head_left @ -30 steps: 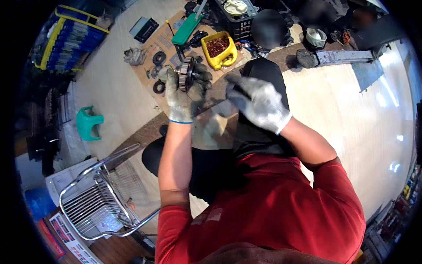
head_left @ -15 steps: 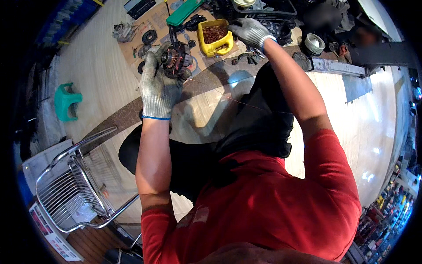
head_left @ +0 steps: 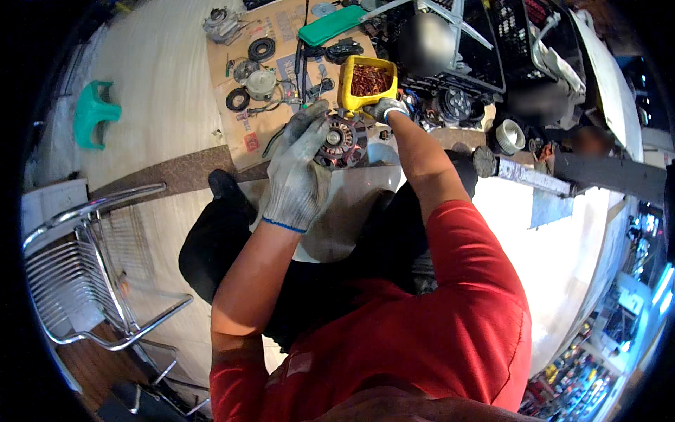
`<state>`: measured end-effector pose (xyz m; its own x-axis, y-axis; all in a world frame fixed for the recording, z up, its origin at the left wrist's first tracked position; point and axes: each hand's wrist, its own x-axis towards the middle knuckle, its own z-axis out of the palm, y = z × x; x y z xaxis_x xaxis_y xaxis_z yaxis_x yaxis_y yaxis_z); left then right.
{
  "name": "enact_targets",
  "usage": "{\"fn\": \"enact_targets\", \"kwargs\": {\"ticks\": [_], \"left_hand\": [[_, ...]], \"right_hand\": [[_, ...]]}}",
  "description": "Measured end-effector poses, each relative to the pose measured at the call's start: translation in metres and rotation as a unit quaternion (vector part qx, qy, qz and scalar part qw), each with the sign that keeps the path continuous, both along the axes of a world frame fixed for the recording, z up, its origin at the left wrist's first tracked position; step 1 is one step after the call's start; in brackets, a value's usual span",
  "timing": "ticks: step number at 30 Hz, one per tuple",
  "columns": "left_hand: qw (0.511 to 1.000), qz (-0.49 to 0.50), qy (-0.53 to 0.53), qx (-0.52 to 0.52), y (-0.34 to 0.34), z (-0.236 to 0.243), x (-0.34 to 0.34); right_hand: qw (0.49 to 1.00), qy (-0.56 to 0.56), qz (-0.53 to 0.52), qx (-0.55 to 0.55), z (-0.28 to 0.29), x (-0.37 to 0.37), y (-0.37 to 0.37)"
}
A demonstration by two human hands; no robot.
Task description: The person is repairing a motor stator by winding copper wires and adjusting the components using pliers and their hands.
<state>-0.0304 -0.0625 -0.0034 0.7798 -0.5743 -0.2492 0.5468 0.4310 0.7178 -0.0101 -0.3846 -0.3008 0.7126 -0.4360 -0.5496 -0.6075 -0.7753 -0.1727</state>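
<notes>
My left hand (head_left: 299, 169), in a pale knit glove with a blue cuff edge, is closed round the side of a dark motor armature (head_left: 339, 141). The armature's shaft end and ring of copper windings face up. My right hand (head_left: 385, 110), gloved too, is just right of the armature, its fingers curled by the handle of a yellow plastic container (head_left: 349, 103). What those fingers hold, if anything, is hidden. Reddish copper scraps (head_left: 370, 79) fill much of the container.
Flattened cardboard (head_left: 223, 116) carries black rings (head_left: 261, 48), a round metal part (head_left: 261, 85) and a green lid-like piece (head_left: 332, 26). Black crates (head_left: 485, 42) stand at the back right. A green stool (head_left: 95, 116) and a chrome-framed chair (head_left: 98, 274) are on the left.
The view has shifted. My right hand has come from the container's right side nearer to me, beside its handle. The armature, still in my left hand, is now closer to the container.
</notes>
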Motion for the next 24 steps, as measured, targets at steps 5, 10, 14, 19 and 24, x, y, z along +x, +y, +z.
{"fn": "enact_targets", "kwargs": {"ticks": [5, 10, 14, 19, 24], "left_hand": [[0.997, 0.053, 0.064, 0.002, -0.001, -0.012, 0.003], [0.998, 0.061, 0.012, 0.033, 0.002, -0.027, 0.007], [0.990, 0.040, -0.071, 0.119, 0.000, -0.027, 0.007], [0.993, 0.053, 0.103, -0.006, 0.001, -0.018, 0.009], [0.989, 0.030, 0.140, -0.044, 0.005, -0.010, 0.012]], "right_hand": [[0.999, 0.036, 0.001, -0.030, -0.020, 0.001, 0.013], [0.996, 0.059, -0.020, -0.058, -0.010, 0.022, 0.035], [0.997, 0.038, -0.010, -0.073, -0.010, 0.022, 0.042], [0.998, 0.030, 0.013, -0.053, 0.021, 0.019, 0.036], [0.912, 0.003, 0.380, -0.155, 0.091, -0.002, 0.011]]}}
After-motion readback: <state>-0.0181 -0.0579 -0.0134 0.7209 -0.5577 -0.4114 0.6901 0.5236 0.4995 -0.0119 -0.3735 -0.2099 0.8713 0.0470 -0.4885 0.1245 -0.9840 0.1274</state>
